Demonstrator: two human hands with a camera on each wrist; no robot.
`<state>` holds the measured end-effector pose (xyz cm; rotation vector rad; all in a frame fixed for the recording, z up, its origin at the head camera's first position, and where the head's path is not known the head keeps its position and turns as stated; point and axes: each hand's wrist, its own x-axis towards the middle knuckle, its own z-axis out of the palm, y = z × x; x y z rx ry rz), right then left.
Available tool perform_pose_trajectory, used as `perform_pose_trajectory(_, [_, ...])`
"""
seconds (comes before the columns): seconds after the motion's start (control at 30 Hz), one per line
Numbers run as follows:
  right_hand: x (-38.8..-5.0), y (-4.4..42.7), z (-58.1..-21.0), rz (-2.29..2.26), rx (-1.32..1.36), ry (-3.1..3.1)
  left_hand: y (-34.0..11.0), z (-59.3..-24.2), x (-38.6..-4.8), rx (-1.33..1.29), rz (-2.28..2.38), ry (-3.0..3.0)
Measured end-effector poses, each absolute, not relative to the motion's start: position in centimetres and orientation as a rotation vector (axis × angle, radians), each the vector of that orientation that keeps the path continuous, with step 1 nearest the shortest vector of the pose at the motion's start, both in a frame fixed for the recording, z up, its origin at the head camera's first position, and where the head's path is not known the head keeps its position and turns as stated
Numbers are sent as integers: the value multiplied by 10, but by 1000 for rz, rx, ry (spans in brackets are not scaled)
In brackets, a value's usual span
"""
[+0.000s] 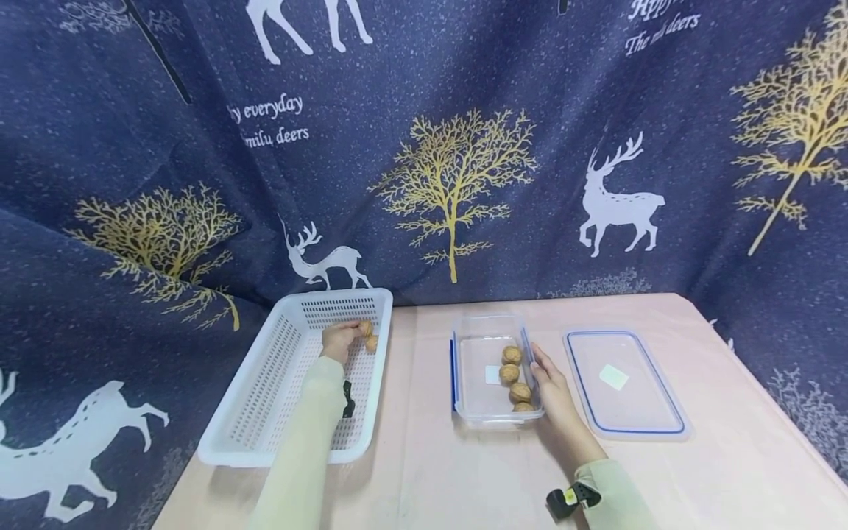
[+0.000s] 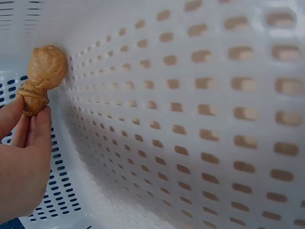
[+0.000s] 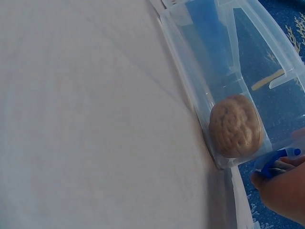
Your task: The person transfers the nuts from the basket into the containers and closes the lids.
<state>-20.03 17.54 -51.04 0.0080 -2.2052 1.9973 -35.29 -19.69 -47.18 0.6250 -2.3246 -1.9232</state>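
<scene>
My left hand (image 1: pixel 339 342) reaches into a white perforated plastic basket (image 1: pixel 218 434), where thumb and fingertips pinch a walnut (image 2: pixel 34 99). A second walnut (image 2: pixel 46 67) touches the pinched one, close to the basket's side wall. To the right, a clear plastic food container (image 1: pixel 473 412) with blue side clips stands without its lid. Several walnuts (image 1: pixel 509 374) lie in a row along its right side. My right hand (image 1: pixel 555 390) holds the container's right wall by the clip; most of this hand is out of the right wrist view.
The clear lid (image 1: pixel 626 423) with a blue seal lies flat on the pale pink table (image 1: pixel 424 471), right of the container. Behind the table hangs a dark blue cloth (image 1: pixel 371 184) printed with deer and trees.
</scene>
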Motion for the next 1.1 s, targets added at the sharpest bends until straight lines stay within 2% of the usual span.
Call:
perform_pose_trajectory(0.67, [-204,177,-507,2060,-78,-2268,-205,-449,-350,701,-2174,-2060])
perform_pose_trajectory(1.1, [-202,176,-503,2058,-99,-2282,-203,-433,-347,629,-2401,-1877])
